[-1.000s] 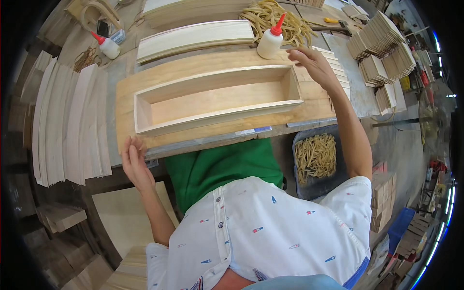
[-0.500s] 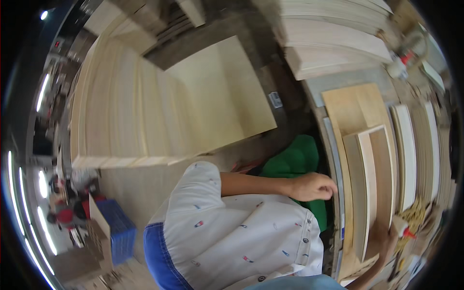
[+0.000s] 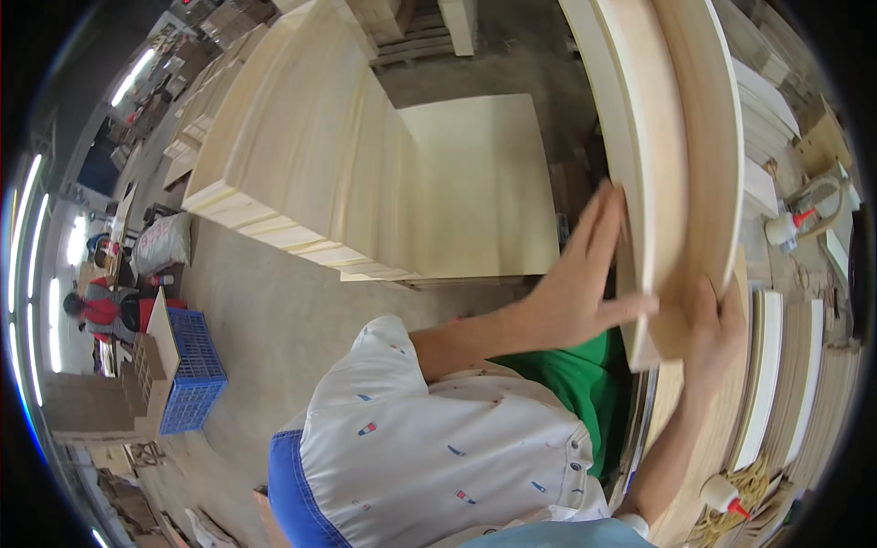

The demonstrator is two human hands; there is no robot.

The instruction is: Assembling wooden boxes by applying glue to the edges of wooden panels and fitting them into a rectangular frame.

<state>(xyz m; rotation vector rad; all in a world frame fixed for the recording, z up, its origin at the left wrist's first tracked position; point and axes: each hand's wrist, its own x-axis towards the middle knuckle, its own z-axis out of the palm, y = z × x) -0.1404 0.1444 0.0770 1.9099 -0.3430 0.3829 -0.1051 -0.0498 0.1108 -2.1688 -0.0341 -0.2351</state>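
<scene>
A long, narrow, open-topped wooden box (image 3: 671, 173) of pale boards is raised above the bench, its near end toward me. My right hand (image 3: 713, 342) grips the wall at the near right end, fingers over the rim. My left hand (image 3: 585, 279) is at the box's left wall, fingers stretched out along the outside and thumb spread toward the near end. Whether its palm bears on the wood I cannot tell. Under the box's near end lies a wooden board (image 3: 671, 438) on the bench.
A tall stack of pale panels (image 3: 301, 155) stands left of a flat pale panel (image 3: 484, 183). Narrow boards (image 3: 795, 365) stand in rows at right. A red-tipped white glue bottle (image 3: 722, 493) lies by yellowish strips. Another bottle (image 3: 786, 226) is farther back. A blue crate (image 3: 196, 365) and a person (image 3: 100, 310) are at left.
The wooden box has come up off the bench and swung away from me. My left hand has moved from beside the bench up to its left wall. My right hand stays on its near end.
</scene>
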